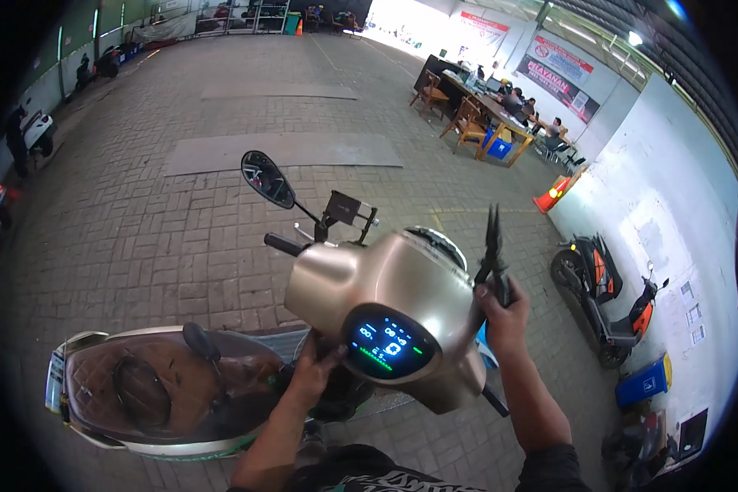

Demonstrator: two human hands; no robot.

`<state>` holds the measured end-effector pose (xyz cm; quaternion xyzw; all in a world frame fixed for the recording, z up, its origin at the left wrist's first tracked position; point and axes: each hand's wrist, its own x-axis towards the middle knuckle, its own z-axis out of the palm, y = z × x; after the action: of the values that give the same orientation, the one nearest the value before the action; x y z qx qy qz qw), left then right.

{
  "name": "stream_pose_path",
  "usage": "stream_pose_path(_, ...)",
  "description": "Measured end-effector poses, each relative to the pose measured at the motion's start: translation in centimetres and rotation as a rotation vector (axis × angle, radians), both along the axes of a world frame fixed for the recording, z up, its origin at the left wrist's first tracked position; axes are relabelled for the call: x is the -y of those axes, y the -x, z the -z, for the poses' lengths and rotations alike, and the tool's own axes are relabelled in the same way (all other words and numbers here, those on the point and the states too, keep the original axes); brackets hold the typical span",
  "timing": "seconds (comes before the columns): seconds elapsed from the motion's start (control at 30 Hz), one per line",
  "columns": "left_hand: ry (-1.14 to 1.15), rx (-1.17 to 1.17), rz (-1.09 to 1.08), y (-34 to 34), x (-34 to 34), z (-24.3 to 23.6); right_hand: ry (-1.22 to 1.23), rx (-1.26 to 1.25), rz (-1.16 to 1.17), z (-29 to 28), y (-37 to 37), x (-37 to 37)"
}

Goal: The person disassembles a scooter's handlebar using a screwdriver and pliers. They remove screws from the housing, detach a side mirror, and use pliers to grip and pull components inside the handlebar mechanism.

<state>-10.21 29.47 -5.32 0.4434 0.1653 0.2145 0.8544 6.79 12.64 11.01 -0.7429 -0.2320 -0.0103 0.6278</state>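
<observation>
A champagne-coloured scooter handlebar cover [385, 275] fills the middle, with a lit round-cornered digital display [392, 343] in its near face. My left hand [318, 367] grips the cover's lower left edge beside the display; some of its fingers are hidden beneath. At the cover's right side, my right hand [504, 307] is closed around a black tool with long pointed tips, which looks like long-nose pliers [492, 250]. Its tips point up and away from me. To the left, the scooter's brown quilted seat [168, 389] carries a dark loose mirror [201, 340].
A mirror [267, 179] and black handlebar grip [284, 244] stick out beyond the cover. Right of me are an orange-black scooter [615, 312], a blue bin [644, 381] and a traffic cone [552, 195] along a white wall. People sit at a long table [500, 111] farther off.
</observation>
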Motion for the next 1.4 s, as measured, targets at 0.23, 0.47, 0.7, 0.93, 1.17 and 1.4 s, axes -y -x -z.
stream_pose_path(0.23,-0.153,0.089,-0.114,-6.9,-1.3,-6.0,-0.139,-0.005,0.220,-1.2,-3.6,0.7)
stream_pose_path(0.47,-0.104,0.031,-0.139,-4.4,-1.2,-1.7,-0.148,-0.161,0.164,3.1,2.8,5.0)
stream_pose_path(0.7,0.509,0.185,0.116,-1.1,-4.7,5.3,0.153,0.426,-0.596,5.6,12.4,-3.1)
stream_pose_path(0.93,0.564,0.209,0.172,-0.2,-6.2,8.8,0.358,0.650,-0.689,13.5,13.3,-9.2)
stream_pose_path(1.17,0.590,0.222,0.187,0.1,-6.9,11.4,0.377,0.414,-0.726,13.3,12.8,-6.3)
stream_pose_path(1.4,0.331,-0.055,-0.159,1.5,-6.8,6.2,-0.010,0.016,-0.022,7.1,9.0,5.6)
